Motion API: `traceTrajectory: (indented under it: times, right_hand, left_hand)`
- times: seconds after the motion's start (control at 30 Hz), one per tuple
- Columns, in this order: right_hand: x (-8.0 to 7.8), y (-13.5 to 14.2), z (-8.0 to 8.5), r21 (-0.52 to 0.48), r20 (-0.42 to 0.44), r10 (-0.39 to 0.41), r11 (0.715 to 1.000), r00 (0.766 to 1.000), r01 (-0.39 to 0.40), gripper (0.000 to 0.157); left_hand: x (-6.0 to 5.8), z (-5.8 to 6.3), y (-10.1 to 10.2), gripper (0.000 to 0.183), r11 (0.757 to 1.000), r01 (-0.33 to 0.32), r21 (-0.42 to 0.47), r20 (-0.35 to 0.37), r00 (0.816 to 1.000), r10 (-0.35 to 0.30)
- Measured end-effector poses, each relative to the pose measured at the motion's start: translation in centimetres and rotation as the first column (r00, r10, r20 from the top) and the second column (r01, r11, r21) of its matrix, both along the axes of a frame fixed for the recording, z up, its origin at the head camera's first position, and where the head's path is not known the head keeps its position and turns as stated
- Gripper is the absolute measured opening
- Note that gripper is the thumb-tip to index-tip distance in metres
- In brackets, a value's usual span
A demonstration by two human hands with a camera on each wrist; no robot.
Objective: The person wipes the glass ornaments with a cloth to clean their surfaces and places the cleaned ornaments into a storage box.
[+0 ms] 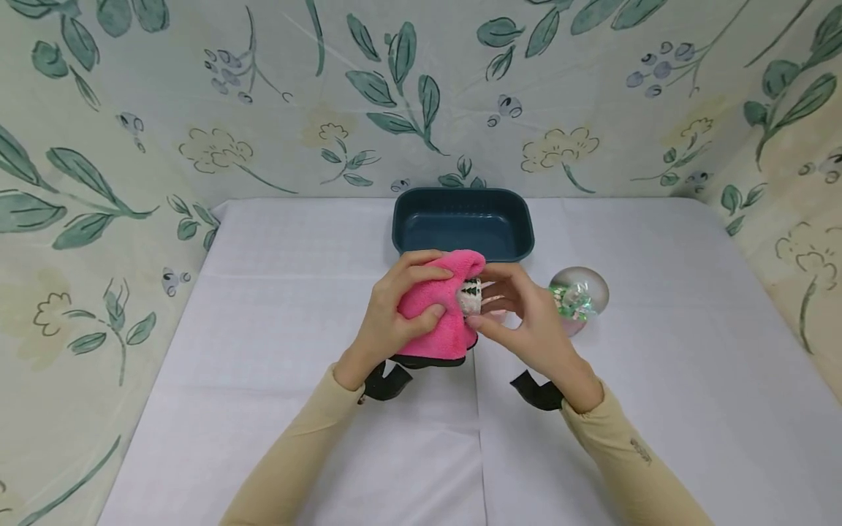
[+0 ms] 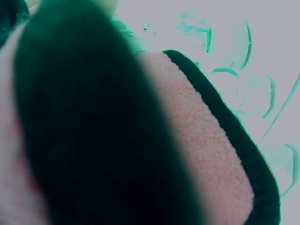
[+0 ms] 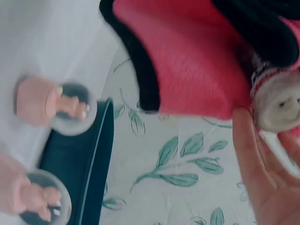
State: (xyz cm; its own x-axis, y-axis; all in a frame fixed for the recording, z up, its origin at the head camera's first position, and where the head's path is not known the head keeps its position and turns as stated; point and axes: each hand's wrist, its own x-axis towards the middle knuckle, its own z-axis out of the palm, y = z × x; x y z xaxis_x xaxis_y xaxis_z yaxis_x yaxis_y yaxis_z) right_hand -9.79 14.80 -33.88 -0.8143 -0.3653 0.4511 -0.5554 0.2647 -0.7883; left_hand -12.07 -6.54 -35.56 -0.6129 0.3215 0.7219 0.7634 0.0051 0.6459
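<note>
Nearest, tan sleeves [image 1: 296, 446] lead to two hands meeting above the white tablecloth [image 1: 283, 307]. The left hand [image 1: 388, 310] grips a fluffy pink cloth [image 1: 437, 294] wrapped around a white ornament [image 1: 470, 298] with dark-green trees; the right hand [image 1: 536, 325] pinches its bare end, fingers above and thumb below. The step looks like wiping: best to steady that end with the right hand and work the cloth round with light, even pressure. Past the right hand sits a clear snow globe [image 1: 582, 288]; farther off, a dark blue basin [image 1: 463, 250] stands before the leaf-patterned curtain [image 1: 263, 109]. The right wrist view shows the ornament's round cream end face-on, and two pink-based globes [image 3: 36, 101] with animal-like figures, unclear from the head. A blurred dark shape [image 2: 93, 112] blocks much of the left wrist view.
</note>
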Motion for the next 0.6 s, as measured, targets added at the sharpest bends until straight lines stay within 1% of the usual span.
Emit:
traceTrajectory:
  times: [0.03, 0.07, 0.13, 0.2, 0.27, 0.33, 0.37, 0.4, 0.43, 0.5, 0.57, 0.6]
  right_hand:
    - [-0.14, 0.09, -0.05, 0.025, -0.063, 0.011, 1.0, 0.998, -0.009, 0.059]
    - [-0.28, 0.17, -0.1, 0.038, -0.12, 0.025, 0.999, 0.992, -0.021, 0.06]
    - [-0.53, 0.23, -0.21, 0.046, -0.2, 0.039, 0.998, 0.979, -0.031, 0.056]
    - [-0.64, 0.19, -0.38, 0.027, -0.229, 0.032, 0.999, 0.973, -0.026, 0.055]
    - [-0.56, 0.08, -0.58, -0.013, -0.205, 0.015, 1.0, 0.979, -0.018, 0.057]
    - [-0.32, -0.07, -0.7, -0.069, -0.113, -0.006, 0.998, 0.994, -0.002, 0.051]
    - [-0.21, -0.16, -0.74, -0.103, -0.04, -0.01, 0.995, 0.999, 0.005, 0.045]
    - [-0.09, -0.24, -0.7, -0.146, 0.047, -0.005, 0.989, 0.999, 0.012, 0.039]
    - [0.01, -0.31, -0.68, -0.183, 0.133, -0.001, 0.983, 0.991, 0.026, 0.033]
    - [0.16, -0.41, -0.49, -0.236, 0.287, 0.008, 0.97, 0.958, 0.063, 0.023]
    - [0.26, -0.42, -0.31, -0.252, 0.382, 0.02, 0.964, 0.924, 0.084, 0.019]
    - [0.31, -0.39, -0.21, -0.246, 0.403, 0.023, 0.966, 0.915, 0.084, 0.019]
  left_hand:
    - [-0.04, 0.0, -0.04, 0.035, 1.0, -0.001, 0.005, 0.008, 1.0, 0.001]
    - [-0.05, 0.0, -0.08, 0.035, 1.0, -0.003, 0.007, 0.014, 1.0, 0.003]
    - [-0.02, 0.03, -0.15, 0.035, 1.0, -0.003, 0.005, 0.017, 1.0, 0.003]
    - [0.01, 0.04, -0.15, 0.036, 1.0, 0.003, -0.002, 0.006, 1.0, -0.003]
    - [0.04, 0.07, -0.12, 0.037, 1.0, 0.005, -0.014, -0.015, 1.0, -0.005]
    - [0.03, 0.12, -0.07, 0.038, 1.0, 0.007, -0.025, -0.043, 0.999, -0.008]
    - [0.03, 0.16, -0.04, 0.038, 0.999, 0.011, -0.031, -0.058, 0.998, -0.013]
    - [0.03, 0.19, -0.01, 0.039, 0.999, 0.013, -0.039, -0.075, 0.997, -0.016]
    - [0.04, 0.21, 0.01, 0.039, 0.999, 0.017, -0.049, -0.09, 0.996, -0.021]
    - [0.04, 0.26, 0.07, 0.039, 0.997, 0.029, -0.07, -0.121, 0.992, -0.037]
    - [0.05, 0.28, 0.11, 0.039, 0.996, 0.039, -0.083, -0.138, 0.989, -0.051]
    - [0.06, 0.28, 0.11, 0.039, 0.996, 0.041, -0.085, -0.139, 0.989, -0.053]
